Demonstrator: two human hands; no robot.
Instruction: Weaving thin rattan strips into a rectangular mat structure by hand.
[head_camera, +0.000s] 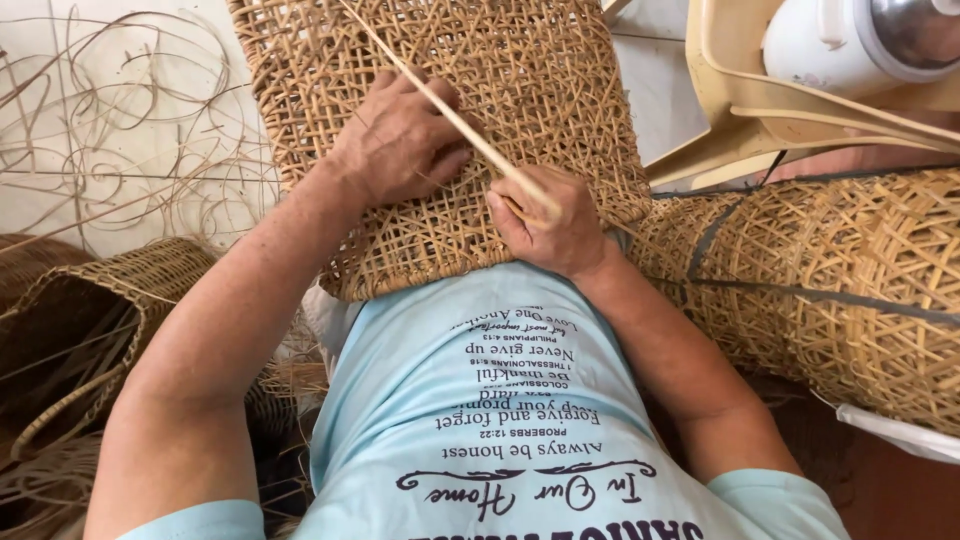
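A woven rattan panel (520, 60) with an open lattice weave rests against my chest and slopes away from me. My left hand (400, 140) lies flat on the weave, its fingers pressing down on the lattice. My right hand (550, 225) pinches a long pale rattan strip (440, 100) near the panel's lower edge. The strip runs up and to the left across the panel, passing over my left hand's fingers. I wear a light blue printed shirt (500, 430).
Loose curled rattan strands (130, 130) lie on the tiled floor at the left. A darker woven basket (90, 310) sits at the lower left. Stacked lattice baskets (850, 280) lie on the right. A cream plastic chair (740, 110) holding a white appliance (850, 40) stands at upper right.
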